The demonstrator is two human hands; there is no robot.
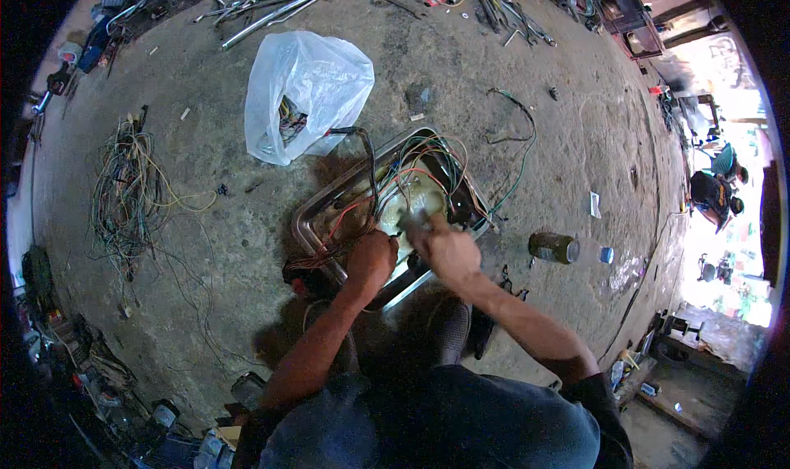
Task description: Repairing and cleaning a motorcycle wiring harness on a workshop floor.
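A shallow metal tray (pixel 306 222) sits at my feet with pale, cloudy liquid (pixel 424 196) in it. A wiring harness (pixel 317 259) of many thin coloured wires lies in the tray and spills over its left rim; a thick black cable (pixel 372 160) runs down toward my left hand. My left hand (pixel 373 259) is closed in a fist around the harness over the near side of the tray. Close beside it, my right hand (pixel 448 251) is closed, its fingers bent over the liquid. Motion blurs a greyish shape at its fingertips, and I cannot tell what it is.
Beyond the tray stands a white plastic bag (pixel 317 90) with wires inside. A tangle of loose wires (pixel 127 197) lies to the left. At right are a jar of dark liquid (pixel 553 248) and a clear bottle (pixel 594 253). Metal tools (pixel 280 15) are strewn along the far edge.
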